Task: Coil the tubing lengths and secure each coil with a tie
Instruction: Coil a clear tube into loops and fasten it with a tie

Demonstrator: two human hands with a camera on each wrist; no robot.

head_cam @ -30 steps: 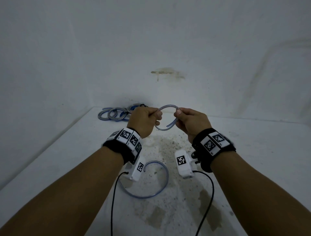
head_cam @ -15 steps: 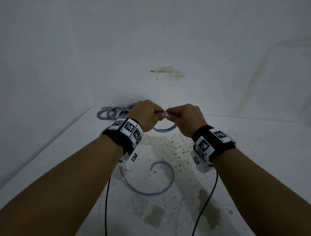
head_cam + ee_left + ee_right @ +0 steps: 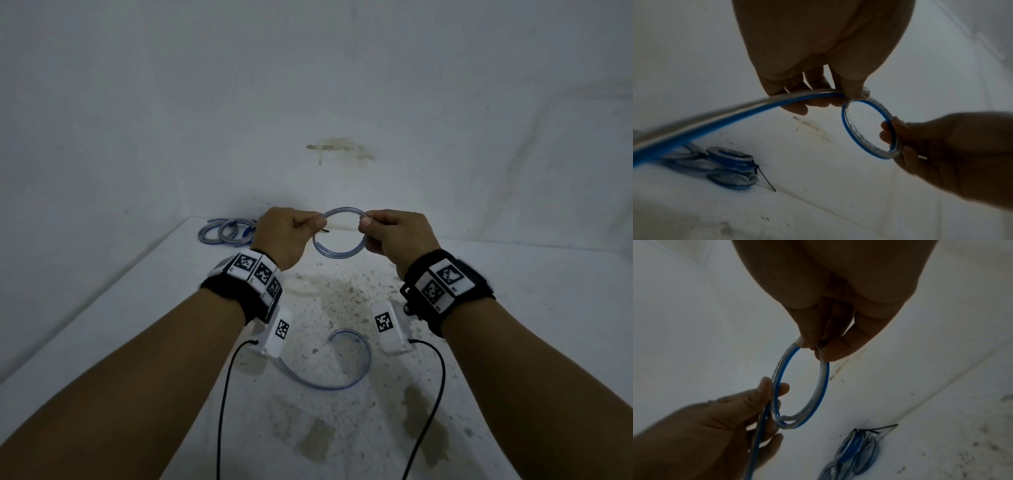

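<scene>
A clear tubing length with a blue stripe is bent into a small loop (image 3: 339,255) held in the air between both hands. My left hand (image 3: 315,224) pinches the loop's left side, where the strands overlap (image 3: 846,129). My right hand (image 3: 366,226) pinches its right side (image 3: 824,386). From my left hand the tubing's tail (image 3: 715,116) runs back under the wrist and curls on the table (image 3: 359,370). Finished coils (image 3: 226,231) lie at the table's far left; a black tie (image 3: 766,180) sticks out from one of them.
The white table (image 3: 513,342) is stained and speckled in the middle and meets white walls at the back and left. Black cables (image 3: 222,394) hang from both wrist cameras over the near part of the table.
My hands, knuckle to knuckle half a second ago, have drawn apart, and the loop now shows wide between them. The tail on the table has shifted slightly.
</scene>
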